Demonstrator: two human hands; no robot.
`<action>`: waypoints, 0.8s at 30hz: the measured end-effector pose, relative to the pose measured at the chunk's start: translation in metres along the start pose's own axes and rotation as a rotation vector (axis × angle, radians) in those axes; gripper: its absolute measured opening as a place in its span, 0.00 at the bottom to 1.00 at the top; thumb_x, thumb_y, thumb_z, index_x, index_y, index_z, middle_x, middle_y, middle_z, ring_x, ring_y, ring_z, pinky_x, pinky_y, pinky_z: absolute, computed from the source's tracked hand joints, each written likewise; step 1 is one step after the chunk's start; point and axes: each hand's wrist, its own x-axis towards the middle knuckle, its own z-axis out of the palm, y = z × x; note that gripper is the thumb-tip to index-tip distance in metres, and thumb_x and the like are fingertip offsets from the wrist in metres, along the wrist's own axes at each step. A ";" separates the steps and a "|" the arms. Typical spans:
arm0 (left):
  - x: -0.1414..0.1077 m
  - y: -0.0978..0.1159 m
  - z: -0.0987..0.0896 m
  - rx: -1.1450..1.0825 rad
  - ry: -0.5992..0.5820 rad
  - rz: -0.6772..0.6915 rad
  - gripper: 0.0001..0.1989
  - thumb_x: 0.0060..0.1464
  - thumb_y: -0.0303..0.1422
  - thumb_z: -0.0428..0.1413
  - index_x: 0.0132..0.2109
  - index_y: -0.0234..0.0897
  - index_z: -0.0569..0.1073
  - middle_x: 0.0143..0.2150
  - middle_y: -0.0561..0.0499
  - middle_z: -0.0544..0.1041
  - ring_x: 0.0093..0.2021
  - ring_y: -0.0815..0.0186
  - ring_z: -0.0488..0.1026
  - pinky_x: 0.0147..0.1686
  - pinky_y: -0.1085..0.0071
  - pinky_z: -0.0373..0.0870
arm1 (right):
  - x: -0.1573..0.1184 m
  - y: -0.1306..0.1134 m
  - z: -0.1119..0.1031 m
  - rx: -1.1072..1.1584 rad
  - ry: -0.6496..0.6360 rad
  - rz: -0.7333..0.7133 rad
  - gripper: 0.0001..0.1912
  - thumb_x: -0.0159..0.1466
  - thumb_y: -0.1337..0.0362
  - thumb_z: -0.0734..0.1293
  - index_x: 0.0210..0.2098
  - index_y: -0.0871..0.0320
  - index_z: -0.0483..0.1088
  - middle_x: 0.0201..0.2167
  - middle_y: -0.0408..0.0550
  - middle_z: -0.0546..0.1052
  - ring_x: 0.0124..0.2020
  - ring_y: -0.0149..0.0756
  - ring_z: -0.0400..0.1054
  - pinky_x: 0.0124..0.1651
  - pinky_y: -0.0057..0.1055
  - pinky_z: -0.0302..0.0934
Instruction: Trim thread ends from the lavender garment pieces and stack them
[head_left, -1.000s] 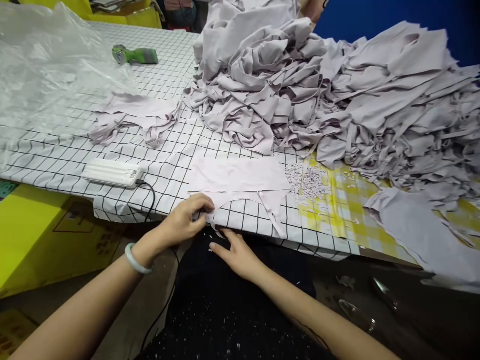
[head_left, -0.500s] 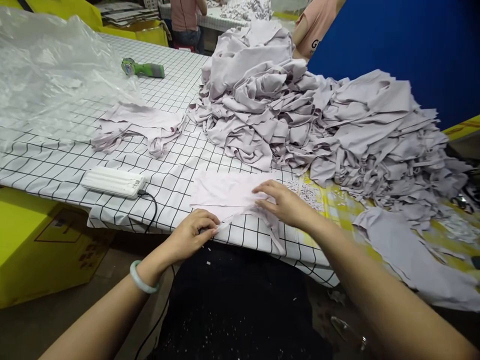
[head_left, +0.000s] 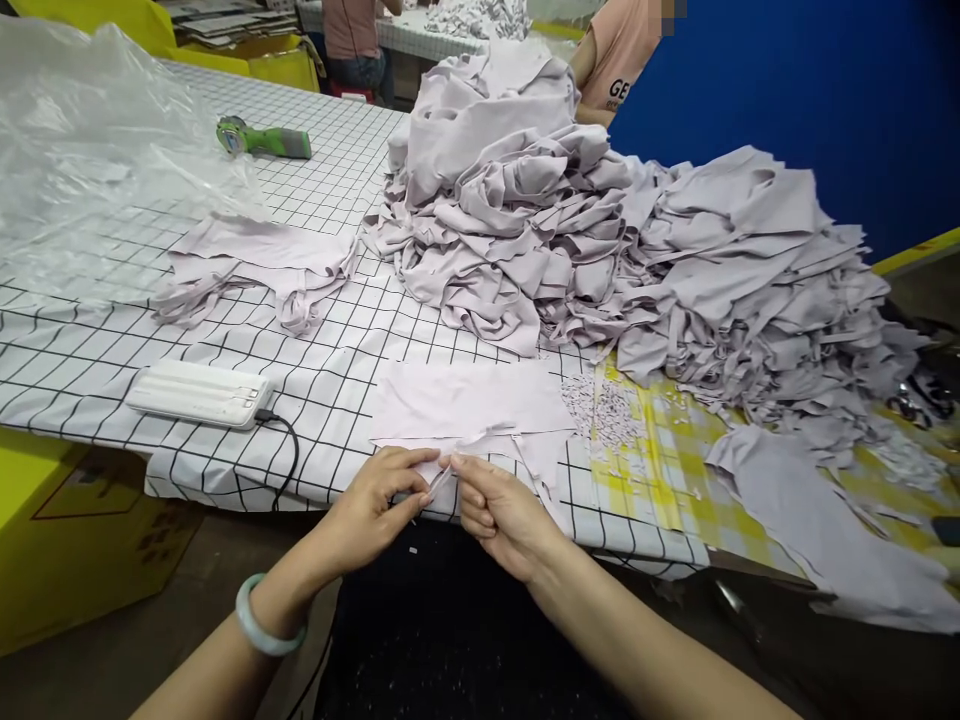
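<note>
A pale pink fabric piece [head_left: 472,395] lies flat at the table's front edge, with narrow strips along its near side. My left hand [head_left: 382,500], a pale green bangle [head_left: 268,618] on its wrist, pinches a thin strip of this fabric at the near edge. Close beside it, my right hand [head_left: 499,505] pinches the same strip between thumb and forefinger, its other fingers curled. The fingertips of both hands nearly meet. Behind the piece rises a large heap of crumpled pale fabric [head_left: 510,200].
On the left are a white power bank [head_left: 199,393] with a black cable, another fabric piece [head_left: 255,250], a green handheld tool [head_left: 266,140] and clear plastic [head_left: 90,150]. Fabric scraps [head_left: 607,410] and a second heap [head_left: 757,260] stand right. Two people are behind.
My right hand has come down and left from the top of the fabric to the strip beside my left hand, its fingers closing. The view has shifted slightly.
</note>
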 end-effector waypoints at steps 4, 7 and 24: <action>0.000 0.001 0.002 0.071 0.034 0.045 0.05 0.64 0.32 0.54 0.40 0.41 0.75 0.61 0.47 0.73 0.57 0.58 0.68 0.57 0.49 0.67 | -0.001 -0.028 -0.005 -0.033 0.075 -0.162 0.21 0.49 0.53 0.80 0.34 0.61 0.76 0.22 0.36 0.63 0.22 0.22 0.53 0.22 0.20 0.51; 0.001 0.002 0.001 0.120 0.051 0.069 0.06 0.63 0.30 0.54 0.37 0.40 0.74 0.59 0.47 0.75 0.55 0.57 0.70 0.55 0.48 0.69 | 0.002 -0.045 -0.007 -0.028 0.091 -0.263 0.17 0.50 0.55 0.79 0.31 0.60 0.75 0.32 0.43 0.71 0.33 0.27 0.64 0.35 0.23 0.62; 0.031 0.044 -0.014 -0.235 0.301 -0.061 0.10 0.64 0.33 0.53 0.49 0.40 0.75 0.46 0.47 0.76 0.46 0.63 0.75 0.44 0.65 0.76 | -0.015 -0.035 0.017 -0.319 -0.183 -0.300 0.17 0.63 0.48 0.68 0.37 0.57 0.70 0.18 0.34 0.61 0.15 0.20 0.43 0.18 0.23 0.37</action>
